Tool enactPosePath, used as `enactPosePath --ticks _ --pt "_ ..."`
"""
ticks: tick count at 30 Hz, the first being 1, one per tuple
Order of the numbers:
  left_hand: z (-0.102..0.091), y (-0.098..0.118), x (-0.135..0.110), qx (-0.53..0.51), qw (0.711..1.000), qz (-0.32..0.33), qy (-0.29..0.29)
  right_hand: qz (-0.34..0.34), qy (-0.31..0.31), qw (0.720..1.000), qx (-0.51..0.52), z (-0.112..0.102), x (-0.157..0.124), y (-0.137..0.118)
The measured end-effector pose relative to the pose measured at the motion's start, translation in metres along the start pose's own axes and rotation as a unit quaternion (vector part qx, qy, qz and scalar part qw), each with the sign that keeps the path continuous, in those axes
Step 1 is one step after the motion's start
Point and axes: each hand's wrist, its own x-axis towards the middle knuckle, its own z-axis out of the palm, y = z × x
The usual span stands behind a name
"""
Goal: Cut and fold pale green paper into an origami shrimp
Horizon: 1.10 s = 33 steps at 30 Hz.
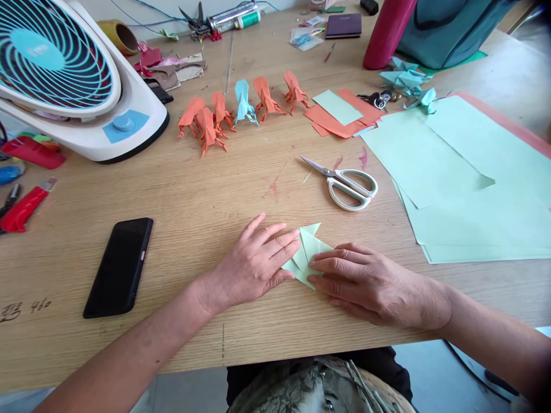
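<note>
A small piece of light green folded paper [309, 248] lies on the wooden table, its creased flaps forming pointed corners. My left hand [258, 261] rests at its left edge, fingers stretched out and the fingertips lying on the paper. From the right, my right hand [365, 281] has its bent fingers pressed together on the paper's right part, covering some of it. Beyond the hands lie white-handled scissors [350, 188], blades slightly apart and pointing to the upper left.
Several folded origami figures [243, 103] stand farther back. Large green sheets [465, 218] spread at the right, near cut orange paper [344, 127] and keys [381, 98]. A black phone [118, 267] and a white fan [138, 109] are at left. A red bottle [387, 31] stands behind.
</note>
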Motion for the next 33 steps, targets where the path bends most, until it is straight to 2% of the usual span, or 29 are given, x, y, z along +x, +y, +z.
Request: enactPosePath --ticks 6,11,17,21,26,28,33 --pt "-0.002 0.002 0.003 0.022 1.0 0.0 0.002 0.009 0.002 1.0 -0.004 0.0 0.0 -0.001" --pt "-0.002 0.007 0.0 0.058 0.998 0.004 -0.019 0.01 0.001 1.0 -0.002 -0.001 0.001 -0.002" --pt "0.001 0.009 -0.001 0.044 0.999 -0.001 -0.012 0.008 0.001 1.0 0.004 -0.001 0.001 -0.001" --pt "0.002 0.008 -0.001 0.042 0.999 -0.005 -0.018 0.023 0.052 0.997 0.047 -0.002 0.003 -0.002" --pt "0.001 0.008 -0.001 0.043 0.999 -0.007 -0.025 0.13 0.118 0.983 0.056 -0.004 0.019 0.001" --pt "0.002 0.008 -0.001 0.037 0.999 -0.008 -0.024 0.154 0.137 0.978 0.044 -0.001 0.026 0.007" --pt "0.003 0.007 -0.001 0.016 1.0 -0.012 -0.017 0.142 0.164 0.976 -0.001 0.007 0.033 0.018"
